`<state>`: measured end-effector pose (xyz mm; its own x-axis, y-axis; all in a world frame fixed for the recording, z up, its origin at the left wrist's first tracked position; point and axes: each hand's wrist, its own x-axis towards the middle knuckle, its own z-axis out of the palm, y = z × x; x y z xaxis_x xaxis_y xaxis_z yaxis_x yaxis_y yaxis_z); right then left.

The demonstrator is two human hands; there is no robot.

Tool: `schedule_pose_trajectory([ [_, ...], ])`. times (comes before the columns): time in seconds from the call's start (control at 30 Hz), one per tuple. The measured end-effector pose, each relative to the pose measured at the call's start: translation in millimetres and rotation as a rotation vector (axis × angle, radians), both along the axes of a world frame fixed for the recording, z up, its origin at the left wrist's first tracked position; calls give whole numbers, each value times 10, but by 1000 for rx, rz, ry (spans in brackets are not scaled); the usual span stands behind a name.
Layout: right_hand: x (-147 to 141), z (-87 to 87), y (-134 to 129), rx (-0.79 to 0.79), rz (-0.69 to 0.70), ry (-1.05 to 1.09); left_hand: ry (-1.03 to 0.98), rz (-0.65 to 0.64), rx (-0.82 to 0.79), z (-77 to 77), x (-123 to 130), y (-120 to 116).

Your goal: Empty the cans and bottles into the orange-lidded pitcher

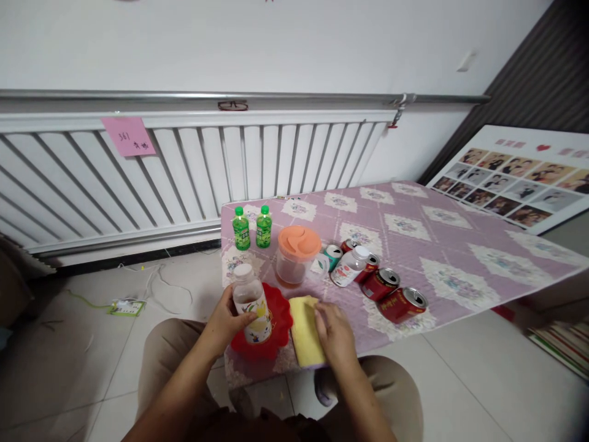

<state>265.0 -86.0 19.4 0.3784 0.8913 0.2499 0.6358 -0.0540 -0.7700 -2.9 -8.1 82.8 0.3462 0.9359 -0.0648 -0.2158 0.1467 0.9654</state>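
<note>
My left hand (226,322) is wrapped round a clear plastic bottle (252,310) with a white cap and a lemon-patterned label. The bottle is over a red scalloped plate (281,319), leaning slightly; whether its base touches the plate I cannot tell. Just right of the plate lies a folded yellow cloth (304,334) at the table's front edge. Curled fingers of my right hand (335,334) grip the cloth's right side, their tips partly hidden. Behind the plate stands a clear pitcher (289,268) with an orange lid and some amber liquid at its bottom.
Two small green bottles (241,230) stand at the back left of the cloth-covered table (442,245). Right of the pitcher are a teal can (332,258), another white-capped bottle (348,268) and several red cans (402,305). A white radiator (193,172) runs behind.
</note>
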Motion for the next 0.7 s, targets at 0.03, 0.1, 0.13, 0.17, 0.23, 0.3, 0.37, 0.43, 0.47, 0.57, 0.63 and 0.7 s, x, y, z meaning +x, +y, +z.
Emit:
schedule_pose_trajectory([
  [0.03,-51,-23,12,6,33,-31,1,-5,5,-7,17,1],
  [0.1,-136,-106,51,-34,84,-124,12,-17,15,-14,56,-5],
  [0.13,-166,-157,74,-84,100,-179,18,-26,17,-14,74,-12],
  [0.17,-184,-205,95,-144,114,-229,24,-38,12,-15,90,-21],
  [0.23,-191,-272,123,-248,130,-279,28,-64,-4,-26,112,-43],
  [0.3,-177,-273,120,-272,115,-268,43,-79,-1,-60,123,-64],
  [0.37,-176,-199,81,-218,82,-206,89,-71,42,-111,130,-79],
  [0.43,-219,-66,14,-135,96,-91,147,-55,89,-157,147,-94],
  [0.47,-263,13,-26,-97,134,-15,172,-54,105,-170,162,-103],
  [0.57,-459,243,-146,-85,291,261,204,-94,124,-152,234,-153],
  [0.63,-598,355,-209,-78,366,406,177,-156,120,-112,293,-199],
  [0.7,-696,431,-255,-67,383,520,140,-223,110,-75,350,-247],
])
